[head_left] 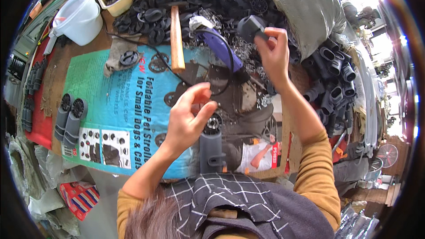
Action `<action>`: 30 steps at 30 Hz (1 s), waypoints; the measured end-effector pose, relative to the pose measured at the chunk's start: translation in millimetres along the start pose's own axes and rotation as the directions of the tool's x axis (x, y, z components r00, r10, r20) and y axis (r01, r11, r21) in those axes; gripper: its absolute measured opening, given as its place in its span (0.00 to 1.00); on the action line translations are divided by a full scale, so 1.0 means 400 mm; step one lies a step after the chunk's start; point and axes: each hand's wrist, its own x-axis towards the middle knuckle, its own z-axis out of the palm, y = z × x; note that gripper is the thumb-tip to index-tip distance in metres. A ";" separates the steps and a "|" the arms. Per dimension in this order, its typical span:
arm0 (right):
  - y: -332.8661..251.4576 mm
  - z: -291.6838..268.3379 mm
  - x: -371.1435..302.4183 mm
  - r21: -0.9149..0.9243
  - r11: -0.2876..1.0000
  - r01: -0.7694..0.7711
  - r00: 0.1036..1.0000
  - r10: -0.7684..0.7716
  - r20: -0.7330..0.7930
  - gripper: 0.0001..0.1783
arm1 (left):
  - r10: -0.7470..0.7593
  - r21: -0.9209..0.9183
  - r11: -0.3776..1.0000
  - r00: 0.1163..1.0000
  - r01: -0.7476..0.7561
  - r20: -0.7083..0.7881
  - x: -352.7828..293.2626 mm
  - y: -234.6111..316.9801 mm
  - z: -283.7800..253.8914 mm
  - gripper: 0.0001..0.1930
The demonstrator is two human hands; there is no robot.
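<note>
The right hand (274, 53) pinches a black part (249, 26) in its fingers, up by the heap of black bits (152, 26), with a big grey bag (305, 9) close by on the right. The left hand (190, 115) has bent fingers with a gap to the thumb, just above a grey wheel piece (211, 148). A purple tool (220, 49), its black cord (172, 70) and a wooden handle (177, 40) lie in the way between the hands.
</note>
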 end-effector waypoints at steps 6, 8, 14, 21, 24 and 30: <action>-0.291 -0.071 -0.311 -0.022 0.956 0.293 0.900 -0.268 0.344 0.20 | -0.177 -0.459 0.880 0.982 0.126 -0.069 -0.029 0.023 0.062 0.16; -0.325 -0.090 -0.317 0.002 0.961 0.278 0.927 -0.269 0.262 0.22 | -0.094 -0.414 0.904 0.994 0.106 0.050 -0.056 0.015 0.037 0.16; -0.275 -0.143 -0.371 0.043 0.997 0.062 0.849 -0.076 0.522 0.18 | -0.125 -0.110 0.984 0.981 0.142 0.148 -0.100 -0.018 -0.017 0.28; -0.162 -0.146 -0.483 -0.235 0.964 -0.123 0.837 0.228 0.497 0.20 | -0.086 0.679 0.726 0.964 -0.112 0.251 -0.112 -0.097 -0.051 0.49; -0.193 -0.138 -0.463 -0.102 0.989 -0.105 0.907 0.137 0.398 0.19 | -0.127 0.691 0.717 0.958 -0.092 0.259 -0.143 -0.108 -0.049 0.47; -0.269 -0.055 -0.420 -0.084 0.980 0.183 0.809 -0.102 0.578 0.23 | -0.151 0.668 0.742 0.959 -0.050 0.240 -0.170 -0.093 -0.046 0.47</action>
